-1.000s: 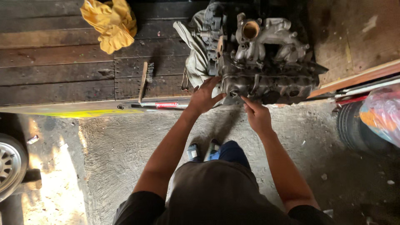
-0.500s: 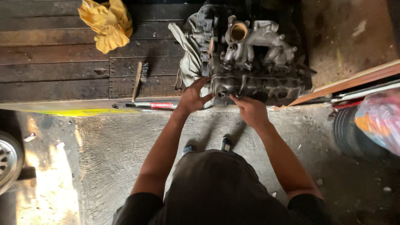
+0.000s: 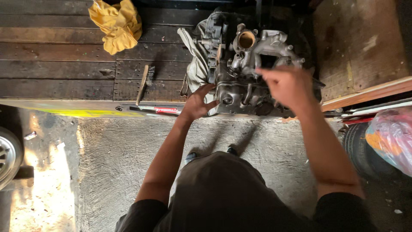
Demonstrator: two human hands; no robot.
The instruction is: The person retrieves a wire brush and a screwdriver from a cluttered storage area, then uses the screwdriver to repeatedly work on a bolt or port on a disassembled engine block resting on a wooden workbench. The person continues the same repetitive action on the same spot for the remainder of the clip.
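Head cam: engine [image 3: 253, 73] on dark plank deck [image 3: 56, 64], concrete floor [image 3: 120, 154]; left hand [image 3: 198, 103] spread on engine.

Black short-sleeved shirt, bare forearms

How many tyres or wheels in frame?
2. One wheel sits at the left edge on the concrete, partly cut off. One dark tyre lies at the right, below the wooden platform, partly under a plastic bag. More may be out of view.

Our right hand [image 3: 288, 86]: lifted off the lower front edge of the engine [image 3: 253, 68], now raised over its top. Our left hand [image 3: 198, 103]: fingers now spread against the engine's front face.
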